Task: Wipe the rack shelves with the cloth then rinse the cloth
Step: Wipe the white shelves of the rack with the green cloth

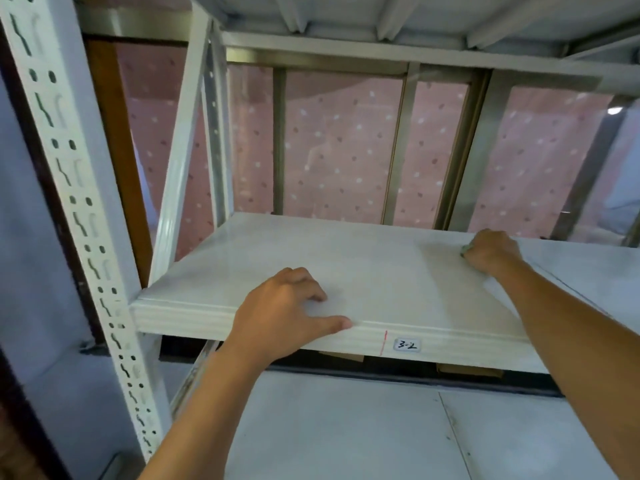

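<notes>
Bracing flat on near edge of shelf (pixel 346 271): left hand (pixel 284 306), fingers spread, holding nothing, likely for balance; far right, right hand (pixel 491 249) fisted, pressed down; cloth (pixel 464 250) probably bunched inside, only a greyish scrap showing.

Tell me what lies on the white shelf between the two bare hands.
Nothing: in the head view the white shelf is bare between the flat left hand and the fisted right hand, which shows a sliver of something greenish.
</notes>
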The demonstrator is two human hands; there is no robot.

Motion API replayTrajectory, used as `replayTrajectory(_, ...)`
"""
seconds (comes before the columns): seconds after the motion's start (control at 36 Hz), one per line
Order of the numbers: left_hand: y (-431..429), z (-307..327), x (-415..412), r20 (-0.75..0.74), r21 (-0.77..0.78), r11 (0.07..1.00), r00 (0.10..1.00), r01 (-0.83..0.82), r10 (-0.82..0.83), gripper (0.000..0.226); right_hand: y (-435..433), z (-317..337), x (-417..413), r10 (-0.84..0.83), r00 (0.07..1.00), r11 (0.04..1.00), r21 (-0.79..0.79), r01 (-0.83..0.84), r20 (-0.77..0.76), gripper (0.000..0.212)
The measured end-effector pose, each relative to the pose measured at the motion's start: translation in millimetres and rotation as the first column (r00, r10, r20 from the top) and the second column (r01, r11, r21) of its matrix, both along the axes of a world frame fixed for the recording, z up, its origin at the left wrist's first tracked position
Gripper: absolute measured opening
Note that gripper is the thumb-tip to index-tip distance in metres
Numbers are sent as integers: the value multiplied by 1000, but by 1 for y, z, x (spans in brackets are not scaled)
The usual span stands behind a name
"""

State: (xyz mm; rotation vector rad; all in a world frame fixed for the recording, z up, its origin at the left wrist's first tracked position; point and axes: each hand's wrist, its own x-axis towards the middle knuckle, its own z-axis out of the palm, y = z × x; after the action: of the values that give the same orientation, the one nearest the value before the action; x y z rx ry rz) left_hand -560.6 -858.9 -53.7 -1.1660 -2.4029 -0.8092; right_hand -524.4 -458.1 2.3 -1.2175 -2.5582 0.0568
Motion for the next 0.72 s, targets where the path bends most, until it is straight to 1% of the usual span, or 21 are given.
replayTrajectory(0.11, -1, -1, 1, 10, -4, 1000, 1000, 2, -2, 78, -94, 5, -79, 224, 974, 974, 1, -224, 31, 29)
replayTrajectory(0.19, 1, -3, -2, -33, 42, 999, 999, 24, -22, 72, -180, 6, -139, 427, 904, 904, -33, -427, 21, 30)
replayTrajectory(0.28, 1, -5, -4, -74, 111, 992, 996, 64, -56, 54, -260, 2, -184, 634, 773, 771, -62, -634, -23, 32)
replayTrajectory(0.33, -3, -5, -8, -38, 172, 981, 996, 85, -80, 46, -304, 3, -201, 758, 651, 648, -84, -757, -20, 31)
replayTrajectory(0.42, -12, -1, -16, 68, 246, 965, 991, 94, -114, 45, -332, 7, -208, 851, 519, 524, -85, -847, 75, 30)
replayTrajectory(0.5, -13, 0, -19, 108, 207, 976, 990, 72, -96, 49, -327, 6, -206, 897, 424, 433, -59, -899, 123, 24)
replayTrajectory(0.53, -13, -1, -19, 104, 217, 973, 989, 75, -100, 48, -321, 6, -204, 904, 412, 420, -51, -906, 119, 21)
replayTrajectory(0.58, -15, -3, -17, 102, 246, 966, 990, 74, -102, 46, -304, 6, -203, 898, 429, 433, -29, -901, 98, 28)
replayTrajectory(0.67, -15, -6, -17, 74, 247, 967, 993, 66, -87, 47, -259, 4, -208, 825, 560, 563, -17, -827, 79, 24)
replayTrajectory(0.72, -15, -5, -17, 76, 242, 968, 993, 64, -85, 48, -214, 4, -205, 740, 670, 671, 12, -742, 64, 33)
